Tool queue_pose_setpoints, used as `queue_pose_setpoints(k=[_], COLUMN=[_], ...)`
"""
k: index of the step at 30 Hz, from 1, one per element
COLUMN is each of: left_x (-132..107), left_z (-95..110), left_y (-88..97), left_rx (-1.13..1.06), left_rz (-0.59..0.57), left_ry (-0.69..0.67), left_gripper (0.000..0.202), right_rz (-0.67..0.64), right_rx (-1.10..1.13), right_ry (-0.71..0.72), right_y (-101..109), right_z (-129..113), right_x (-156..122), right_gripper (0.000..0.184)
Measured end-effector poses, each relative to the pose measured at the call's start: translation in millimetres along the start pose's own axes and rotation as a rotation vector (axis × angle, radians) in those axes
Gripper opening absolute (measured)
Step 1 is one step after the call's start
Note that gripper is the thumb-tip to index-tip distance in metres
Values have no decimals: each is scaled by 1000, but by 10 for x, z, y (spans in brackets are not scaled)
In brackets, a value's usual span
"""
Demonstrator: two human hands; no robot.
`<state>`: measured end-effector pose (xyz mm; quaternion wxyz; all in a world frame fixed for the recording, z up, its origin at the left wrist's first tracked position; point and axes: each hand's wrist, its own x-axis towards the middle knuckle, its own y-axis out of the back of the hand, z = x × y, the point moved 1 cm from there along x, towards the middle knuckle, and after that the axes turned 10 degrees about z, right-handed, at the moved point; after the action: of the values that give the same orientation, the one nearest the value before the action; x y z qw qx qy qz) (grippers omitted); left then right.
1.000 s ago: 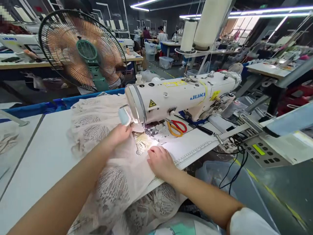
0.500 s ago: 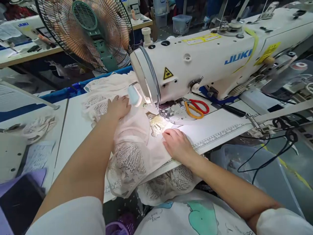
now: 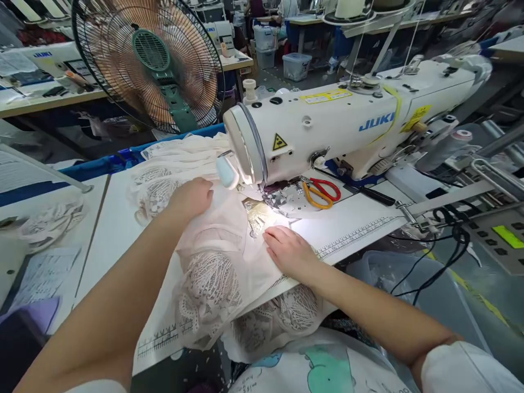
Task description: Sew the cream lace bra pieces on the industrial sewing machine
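Observation:
A cream lace bra (image 3: 213,278) lies across the white sewing table, its sheer band running up to the needle area of the sewing machine (image 3: 286,131). My left hand (image 3: 191,197) rests on the fabric left of the machine head, fingers curled into the cloth. My right hand (image 3: 291,252) is closed on the band's near edge, in front of the needle plate, fingers together and pointing left. Between the hands, a shiny gold metal plate (image 3: 257,215) shows under the lamp light. The needle tip is too small to make out.
Orange-and-red-handled scissors (image 3: 319,192) and a black-handled tool (image 3: 376,195) lie right of the needle. A large fan (image 3: 151,60) stands behind. More lace pieces (image 3: 295,308) hang over the front edge. A clear plastic bin (image 3: 413,273) sits below right.
My left hand has drawn slightly nearer and its fingers have curled in. My right hand has hardly moved on the cloth. The camera view has tilted up a little.

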<state>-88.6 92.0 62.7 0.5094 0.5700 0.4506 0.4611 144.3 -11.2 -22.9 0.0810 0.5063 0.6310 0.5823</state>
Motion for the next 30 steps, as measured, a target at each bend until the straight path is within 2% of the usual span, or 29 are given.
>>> queue_pose_setpoints(k=[3,5,6,8,10,14,17,21,26,30], left_x=[-378,-630,-726,-833,-836,-720,-641,-519,-327,-193], left_z=[439,711,811,914,908,797,786,825,793,738], left_y=[-11,-131,-211,-380,-519,-628,-612,-530,-418,-413], left_rx=[-144,-236,-269,-296,-300,-292,-279,-258,-217,-202], left_rz=[-19,-29,2,64,106,146,178,185,122,95], left_ry=[-146,-280,-331,-375,-390,-415,-401,-377,-349,-327], left_gripper=[45,45,47,53,57,56,54,48,45,44], right_rz=[-44,-99,-134,-189,-187,-43,50,54,16,20], right_rx=[-1,0,5,22,38,66,62,48,49,48], right_ry=[68,123,156,224,281,300,210,111,98,113], right_y=[-8,-13,-15,-5,27,133,180,163,136,160], right_z=[46,94,119,166,203,249,289,324,305,293], right_x=[92,170,205,253,254,110,-40,-133,-117,-108], right_gripper=[25,26,26,26,26,28,26,23,23,23])
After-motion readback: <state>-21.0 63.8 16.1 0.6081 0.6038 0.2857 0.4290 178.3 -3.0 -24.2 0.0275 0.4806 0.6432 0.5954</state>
